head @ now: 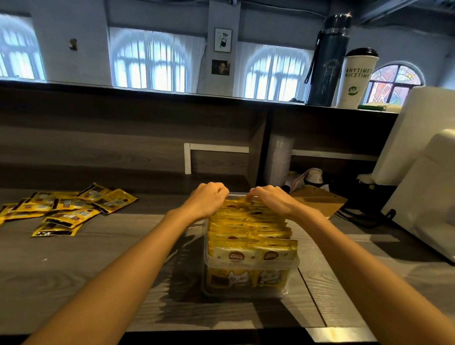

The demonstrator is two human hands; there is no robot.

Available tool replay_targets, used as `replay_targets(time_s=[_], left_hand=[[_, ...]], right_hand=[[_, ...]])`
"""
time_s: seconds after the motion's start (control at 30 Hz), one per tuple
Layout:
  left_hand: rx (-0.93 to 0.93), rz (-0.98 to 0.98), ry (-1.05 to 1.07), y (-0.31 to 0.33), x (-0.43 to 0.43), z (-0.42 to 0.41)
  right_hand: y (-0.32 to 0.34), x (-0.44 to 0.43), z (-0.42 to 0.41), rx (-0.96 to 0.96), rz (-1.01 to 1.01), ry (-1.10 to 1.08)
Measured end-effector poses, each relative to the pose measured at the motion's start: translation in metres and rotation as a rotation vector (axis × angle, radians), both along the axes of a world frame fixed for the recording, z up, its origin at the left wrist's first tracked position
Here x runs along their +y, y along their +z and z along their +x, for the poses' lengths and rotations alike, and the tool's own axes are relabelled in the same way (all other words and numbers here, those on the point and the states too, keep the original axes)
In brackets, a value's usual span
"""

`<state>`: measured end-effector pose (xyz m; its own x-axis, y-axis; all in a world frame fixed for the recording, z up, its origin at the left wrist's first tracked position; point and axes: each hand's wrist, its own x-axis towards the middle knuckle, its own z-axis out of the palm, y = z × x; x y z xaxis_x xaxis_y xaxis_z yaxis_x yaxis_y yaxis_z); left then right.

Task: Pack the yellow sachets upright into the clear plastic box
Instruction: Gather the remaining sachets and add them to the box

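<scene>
Lying flat and scattered, loose yellow foil sachets (65,209) sat well left of both hands, nearer the left hand (207,200). It and the right hand (272,200) curled fingers over upright packed sachets (249,233) at the far end of the clear rectangular plastic box (294,264), whose row ran away from the person. Next reach probably leftward.

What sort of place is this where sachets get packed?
Probably a café or drinks-shop counter, staff side: a lidded paper takeaway cup on the ledge, a stack of clear plastic lids or cups below, and a white till-like terminal at right.
</scene>
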<state>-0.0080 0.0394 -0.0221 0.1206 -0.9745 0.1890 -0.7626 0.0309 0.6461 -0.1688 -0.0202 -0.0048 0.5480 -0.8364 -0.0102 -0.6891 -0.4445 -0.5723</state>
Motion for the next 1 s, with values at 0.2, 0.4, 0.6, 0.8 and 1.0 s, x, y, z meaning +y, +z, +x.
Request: replay_targets(time_s=[0.2, 0.4, 0.6, 0.8, 1.0], left_hand=[[0.036, 0.019, 0.016, 0.002, 0.008, 0.005], [-0.02, -0.049, 0.071, 0.009, 0.021, 0.008], [-0.174, -0.209, 0.3, 0.031, 0.05, 0.036], [-0.208, -0.176, 0.638, 0.018, 0.099, 0.106], [-0.163, 0.055, 0.811, -0.036, 0.141, 0.18]], right_hand=[[0.003, 0.008, 0.005, 0.005, -0.064, -0.042], [0.011, 0.022, 0.012, 0.066, -0.209, -0.054], [0.022, 0.058, 0.059, 0.019, -0.543, -0.013], [0.016, 0.106, 0.144, -0.138, -0.533, 0.142], [-0.037, 0.131, 0.23, 0.008, -0.326, 0.277]])
